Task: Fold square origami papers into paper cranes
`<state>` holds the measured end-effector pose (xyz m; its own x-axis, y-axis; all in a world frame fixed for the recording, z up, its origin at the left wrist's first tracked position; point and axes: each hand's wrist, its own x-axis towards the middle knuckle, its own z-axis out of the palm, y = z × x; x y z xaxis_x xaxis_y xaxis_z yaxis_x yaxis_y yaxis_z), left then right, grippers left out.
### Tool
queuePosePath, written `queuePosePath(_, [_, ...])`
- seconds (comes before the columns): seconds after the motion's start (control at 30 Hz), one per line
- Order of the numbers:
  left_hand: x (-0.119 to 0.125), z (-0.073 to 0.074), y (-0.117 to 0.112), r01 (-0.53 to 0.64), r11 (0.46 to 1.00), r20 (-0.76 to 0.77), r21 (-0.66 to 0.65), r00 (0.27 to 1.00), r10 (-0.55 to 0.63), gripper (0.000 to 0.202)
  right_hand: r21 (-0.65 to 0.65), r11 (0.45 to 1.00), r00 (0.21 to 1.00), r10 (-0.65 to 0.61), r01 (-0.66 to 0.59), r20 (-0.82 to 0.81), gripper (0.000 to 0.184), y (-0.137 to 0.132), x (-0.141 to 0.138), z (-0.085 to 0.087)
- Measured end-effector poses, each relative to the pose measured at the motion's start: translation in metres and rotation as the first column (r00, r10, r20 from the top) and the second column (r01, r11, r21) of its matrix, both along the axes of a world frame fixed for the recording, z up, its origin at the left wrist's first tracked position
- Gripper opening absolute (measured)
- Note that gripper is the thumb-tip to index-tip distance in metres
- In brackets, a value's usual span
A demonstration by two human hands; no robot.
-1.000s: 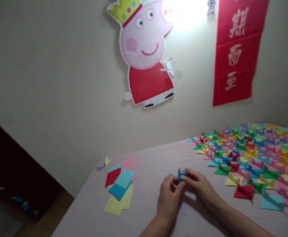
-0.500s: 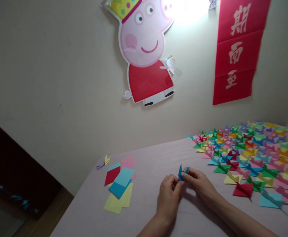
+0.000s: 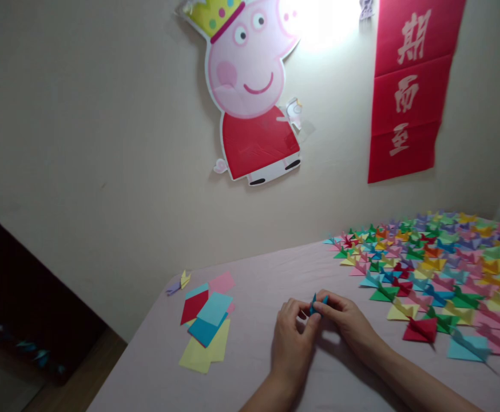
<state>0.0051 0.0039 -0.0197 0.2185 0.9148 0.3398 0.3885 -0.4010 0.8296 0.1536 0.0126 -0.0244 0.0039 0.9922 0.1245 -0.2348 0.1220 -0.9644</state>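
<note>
Between the flat papers (image 3: 214, 312) at left of centre and the left hand (image 3: 290, 332), a bare strip of table (image 3: 250, 366) leaves a hand room to pass. Another opens above both hands, ending at the wall (image 3: 267, 220). The left hand and right hand (image 3: 346, 320) meet at the blue piece (image 3: 313, 304), closing the way between them. At right, upright cranes (image 3: 384, 293) crowd a low path; a narrower gap separates them from the right forearm.

Bare forearms (image 3: 408, 366) angled inward — left grip (image 3: 292, 332) and right grip (image 3: 340, 313) close together, fingertips (image 3: 320, 307) pinched
</note>
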Motion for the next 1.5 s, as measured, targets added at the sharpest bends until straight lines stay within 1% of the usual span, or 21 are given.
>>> queuePosePath(0.1, [-0.0012,0.0009,-0.0001,-0.033,0.999,0.012,0.009,0.999,0.033,0.019,0.005,1.000,1.000,0.015,-0.015,0.017,0.031,-0.0005,-0.0006,0.0022])
queuePosePath(0.17, [-0.0016,0.0005,0.0001,-0.045,0.999,-0.006,0.023,0.999,0.045,0.019,0.004,1.000,1.000,-0.004,0.003,0.024,0.031,0.0000,0.0000,0.0028])
queuePosePath(0.33, [-0.0009,-0.0001,-0.0003,-0.032,0.998,-0.041,0.053,0.999,0.034,0.017,0.008,0.999,0.999,-0.033,0.033,0.042,0.034,-0.0012,0.0003,0.0044])
queuePosePath(0.43, [-0.0014,0.0002,0.0001,-0.032,0.999,0.018,0.010,0.999,0.032,0.017,-0.047,0.999,0.999,-0.022,0.021,-0.026,0.035,-0.0026,-0.0020,0.0045])
queuePosePath(0.5, [-0.0028,0.0002,0.0015,-0.032,0.999,0.091,-0.042,0.995,0.035,0.020,-0.089,0.996,0.998,0.000,-0.006,-0.064,0.042,-0.0025,-0.0035,0.0036])
queuePosePath(0.57, [-0.0045,-0.0003,0.0036,-0.035,0.996,0.147,-0.087,0.988,0.048,0.022,-0.090,0.996,0.998,0.016,-0.021,-0.058,0.044,-0.0017,-0.0041,0.0026])
queuePosePath(0.63, [-0.0058,-0.0012,0.0054,-0.046,0.993,0.164,-0.106,0.984,0.063,0.025,-0.064,0.998,1.000,0.003,-0.004,-0.014,0.039,-0.0010,-0.0039,0.0025])
queuePosePath(0.77, [-0.0061,-0.0015,0.0054,-0.041,0.995,0.166,-0.096,0.984,0.057,0.027,-0.044,0.998,0.998,-0.048,0.050,0.040,0.041,-0.0010,-0.0020,0.0047])
queuePosePath(0.93, [-0.0037,-0.0015,0.0046,0.015,0.992,0.134,-0.128,0.991,0.003,0.027,-0.036,0.999,0.999,-0.023,0.025,0.037,0.041,-0.0020,-0.0014,0.0053])
queuePosePath(1.03, [-0.0028,-0.0051,0.0063,-0.007,0.992,0.096,-0.129,0.995,0.020,0.030,-0.038,0.999,0.999,0.000,0.002,0.035,0.041,-0.0027,-0.0029,0.0064])
queuePosePath(1.13, [-0.0028,-0.0084,0.0073,-0.021,0.992,0.089,-0.122,0.996,0.032,0.032,-0.023,0.999,0.999,0.028,-0.027,0.046,0.040,-0.0034,-0.0037,0.0088])
queuePosePath(1.27, [-0.0032,-0.0084,0.0071,-0.050,0.991,0.076,-0.126,0.995,0.060,0.036,-0.003,1.000,0.996,0.002,-0.002,0.089,0.040,-0.0037,-0.0025,0.0094])
queuePosePath(1.4, [-0.0030,-0.0075,0.0076,-0.040,0.991,0.083,-0.127,0.995,0.051,0.034,-0.008,1.000,0.996,0.021,-0.021,0.084,0.037,-0.0038,-0.0026,0.0089])
queuePosePath(1.5, [-0.0027,-0.0072,0.0077,-0.029,0.993,0.061,-0.114,0.997,0.036,0.030,0.017,0.999,0.993,0.028,-0.030,0.114,0.036,-0.0037,-0.0032,0.0105])
